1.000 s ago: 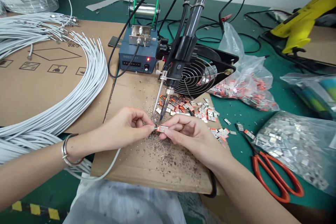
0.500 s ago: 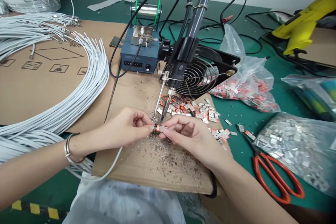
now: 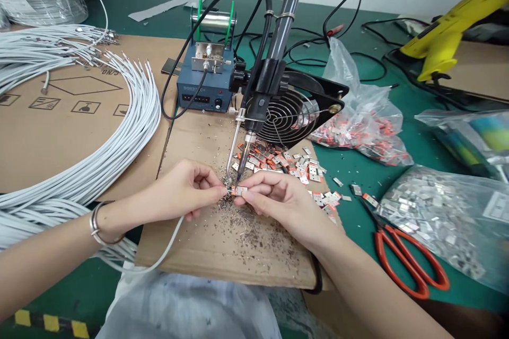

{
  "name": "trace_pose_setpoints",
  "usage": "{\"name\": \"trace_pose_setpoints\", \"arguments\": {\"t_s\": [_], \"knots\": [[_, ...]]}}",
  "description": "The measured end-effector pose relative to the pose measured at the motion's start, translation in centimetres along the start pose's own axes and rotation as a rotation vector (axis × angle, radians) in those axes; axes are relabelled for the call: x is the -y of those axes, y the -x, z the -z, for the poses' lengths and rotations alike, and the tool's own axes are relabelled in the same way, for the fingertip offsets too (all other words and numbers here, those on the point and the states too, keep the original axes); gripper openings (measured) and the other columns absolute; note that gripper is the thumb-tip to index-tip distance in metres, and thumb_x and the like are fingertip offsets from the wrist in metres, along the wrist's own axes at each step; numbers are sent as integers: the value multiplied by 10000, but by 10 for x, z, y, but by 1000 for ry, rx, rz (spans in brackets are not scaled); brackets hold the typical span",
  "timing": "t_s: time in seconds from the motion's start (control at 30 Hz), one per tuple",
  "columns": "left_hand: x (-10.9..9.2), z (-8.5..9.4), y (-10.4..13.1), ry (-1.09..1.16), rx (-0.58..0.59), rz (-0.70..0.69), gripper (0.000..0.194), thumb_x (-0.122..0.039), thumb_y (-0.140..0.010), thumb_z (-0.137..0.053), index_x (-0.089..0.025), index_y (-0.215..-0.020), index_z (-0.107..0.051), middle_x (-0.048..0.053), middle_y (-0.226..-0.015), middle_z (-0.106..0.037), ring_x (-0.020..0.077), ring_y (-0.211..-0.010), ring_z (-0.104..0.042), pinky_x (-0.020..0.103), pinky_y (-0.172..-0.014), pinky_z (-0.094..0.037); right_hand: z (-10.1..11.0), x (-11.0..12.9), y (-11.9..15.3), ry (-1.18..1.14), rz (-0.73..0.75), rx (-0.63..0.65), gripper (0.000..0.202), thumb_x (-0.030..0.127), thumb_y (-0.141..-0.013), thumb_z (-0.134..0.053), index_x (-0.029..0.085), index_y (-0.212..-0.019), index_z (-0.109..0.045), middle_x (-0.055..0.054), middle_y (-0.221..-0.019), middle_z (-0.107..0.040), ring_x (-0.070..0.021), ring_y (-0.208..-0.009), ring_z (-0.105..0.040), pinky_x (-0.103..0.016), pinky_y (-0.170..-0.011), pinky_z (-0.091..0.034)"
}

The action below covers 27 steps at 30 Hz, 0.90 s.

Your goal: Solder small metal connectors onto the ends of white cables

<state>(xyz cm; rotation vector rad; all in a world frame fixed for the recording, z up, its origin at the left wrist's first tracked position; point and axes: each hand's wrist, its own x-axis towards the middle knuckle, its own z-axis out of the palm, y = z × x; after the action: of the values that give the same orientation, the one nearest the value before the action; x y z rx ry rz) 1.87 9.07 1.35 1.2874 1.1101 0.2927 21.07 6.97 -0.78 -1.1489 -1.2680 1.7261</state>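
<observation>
My left hand point(image 3: 194, 189) pinches the end of a white cable point(image 3: 172, 246), which hangs down from the fingers and curves left. Between thumb and fingers, my right hand point(image 3: 274, 196) holds a small metal connector point(image 3: 240, 190) with orange on it, against the cable end. The tip of an upright soldering iron point(image 3: 243, 161) is right above the connector; whether they touch is unclear. Beside the iron, a thin bent metal tube point(image 3: 234, 151) ends near my left fingertips. Dark crumbs lie on the cardboard point(image 3: 191, 243) under both hands.
Behind the hands stand a blue solder feeder point(image 3: 204, 85) and a round fan point(image 3: 278, 116). Loose connectors point(image 3: 310, 167) lie right of the iron. Orange-handled scissors point(image 3: 411, 259) and a bag of metal parts point(image 3: 441, 217) are at right, a white cable bundle point(image 3: 131, 153) at left.
The whole view has shifted slightly, so the bench objects appear a little further left. Both hands keep their grips, and the connector remains beneath the iron tip.
</observation>
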Motion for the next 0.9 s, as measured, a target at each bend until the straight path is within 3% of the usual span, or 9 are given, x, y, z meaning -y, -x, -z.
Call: {"name": "trace_pose_setpoints", "arguments": {"t_s": [0.37,0.9], "knots": [[-3,-1,2,-5,-18,20,158,-296,-774,-574,-143,-737,-569,-70,-485,-479,32,-343,-431,111,-326,-374,3,0,2,-41,-23,5,182,292,-702,-720,163,-788,-624,-44,-684,-709,-80,-465,-530,-189,-419,-364],[-5,-3,5,11,-3,1,157,-286,-796,-554,-141,-738,-556,-73,-493,-464,28,-349,-435,98,-311,-365,3,-1,1,-47,18,14,132,269,-722,-713,170,-781,-647,-36,-677,-705,-113,-561,-611,-191,-431,-374]]}}
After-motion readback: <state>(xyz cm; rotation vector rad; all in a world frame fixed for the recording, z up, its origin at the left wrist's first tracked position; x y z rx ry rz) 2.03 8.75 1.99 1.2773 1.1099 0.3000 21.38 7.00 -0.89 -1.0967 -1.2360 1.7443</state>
